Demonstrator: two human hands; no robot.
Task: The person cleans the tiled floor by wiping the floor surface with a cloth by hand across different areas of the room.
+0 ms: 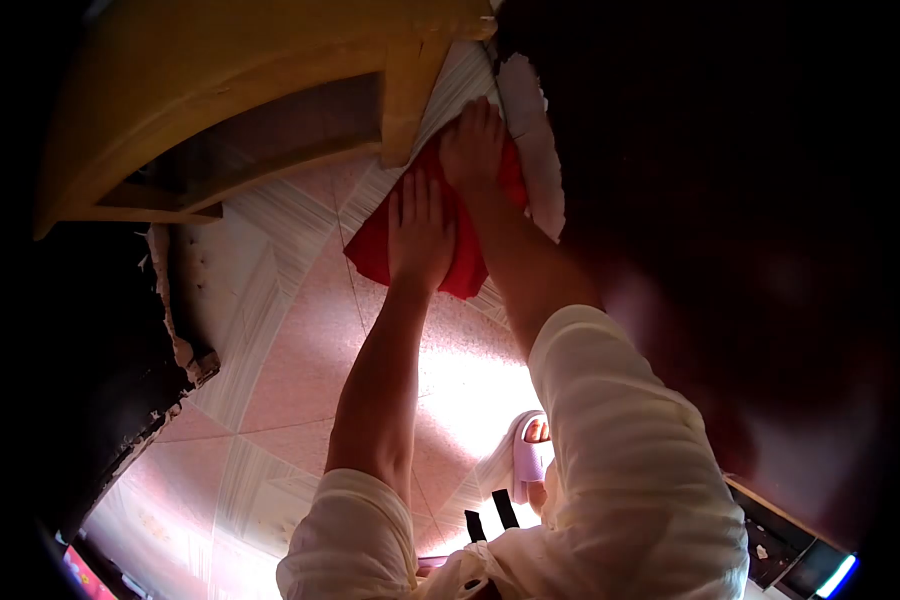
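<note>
A red cloth (372, 246) lies spread on the pink and white tiled floor (300, 350), beside the leg of a wooden piece of furniture. My left hand (420, 235) rests flat on the cloth's middle, fingers stretched out and pointing away from me. Farther up, my right hand (473, 148) presses on the cloth's far part, fingers extended, near the peeling edge at the right. Both palms face down, so whatever lies under them is hidden. Neither hand grips the cloth visibly.
Yellowish wooden furniture (407, 100) stands at the upper left. A pale strip with a ragged edge (532, 140) borders the floor at the right, next to a dark glossy surface (690, 300). Below is a foot in a lilac slipper (527, 460). Broken edging (175, 345) runs at left.
</note>
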